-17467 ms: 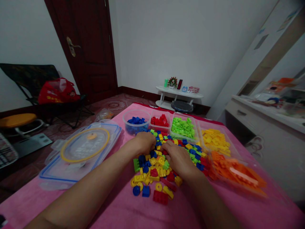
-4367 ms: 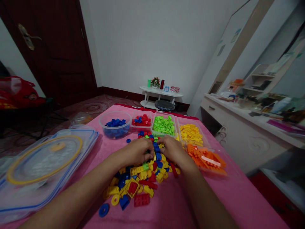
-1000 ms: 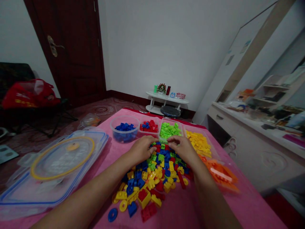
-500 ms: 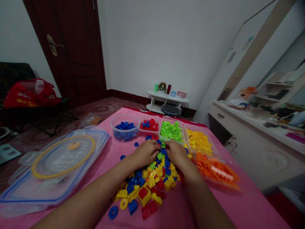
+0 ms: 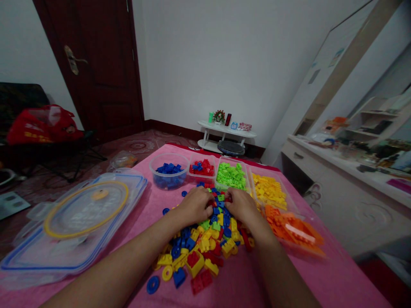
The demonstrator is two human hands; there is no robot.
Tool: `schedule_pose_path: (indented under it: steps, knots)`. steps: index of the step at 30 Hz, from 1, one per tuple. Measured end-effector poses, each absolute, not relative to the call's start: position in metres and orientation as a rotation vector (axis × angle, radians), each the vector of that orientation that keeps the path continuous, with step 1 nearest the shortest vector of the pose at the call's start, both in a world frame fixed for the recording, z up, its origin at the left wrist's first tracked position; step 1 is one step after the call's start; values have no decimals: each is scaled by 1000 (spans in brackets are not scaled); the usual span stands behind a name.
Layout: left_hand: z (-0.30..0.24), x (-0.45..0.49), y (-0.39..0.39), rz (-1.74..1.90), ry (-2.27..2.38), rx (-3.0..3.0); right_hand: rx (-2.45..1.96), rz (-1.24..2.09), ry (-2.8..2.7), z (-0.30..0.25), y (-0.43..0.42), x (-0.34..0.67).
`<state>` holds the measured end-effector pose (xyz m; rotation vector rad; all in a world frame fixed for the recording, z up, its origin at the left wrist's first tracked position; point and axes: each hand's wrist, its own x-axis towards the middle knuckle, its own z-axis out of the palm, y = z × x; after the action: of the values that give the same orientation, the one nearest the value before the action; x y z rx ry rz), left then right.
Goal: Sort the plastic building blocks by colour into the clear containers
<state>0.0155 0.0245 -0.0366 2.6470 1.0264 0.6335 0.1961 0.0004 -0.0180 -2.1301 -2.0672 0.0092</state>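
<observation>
The tub (image 5: 168,176) holds blue bricks (image 5: 168,168), four boxes (image 5: 203,176) hold green (image 5: 231,175), yellow (image 5: 269,191), orange (image 5: 290,226), and red (image 5: 207,167) with some blue (image 5: 198,165), and whether left hand (image 5: 196,205) and right hand (image 5: 241,205) grasp pieces I cannot tell.

Lg red bag (image 5: 43,126) on dark chair (image 5: 22,95), nr brown door (image 5: 96,64). White shelf (image 5: 229,129) by back wall (image 5: 205,55) w/ sm plant (image 5: 219,116) & green thing (image 5: 211,117).

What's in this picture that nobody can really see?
All in the head view:
- Left hand: its own curled fingers hide whether it grips a piece.
- Right hand: the same; its back covers what is under its palm.
- Block pile: pieces underneath are hidden by those on top.
- Red bag: the lettering is too blurred to read.
- Door: its top is cut off by the upper edge.
</observation>
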Motion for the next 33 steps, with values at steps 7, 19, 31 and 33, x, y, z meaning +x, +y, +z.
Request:
schedule_pose_path:
  steps: [7,19,31,33]
  knots:
    - [-26,9,44,983,1063,1554,-1873,-10,-1976,-17,0,184]
    - [-19,6,49,919,861,643,-2090,-139,-2116,-31,4,158]
    - [-18,8,46,880,841,671,-1811,-59,-1942,-24,1,162]
    - [-19,8,44,856,807,675,-1688,-26,-1876,-15,-2,156]
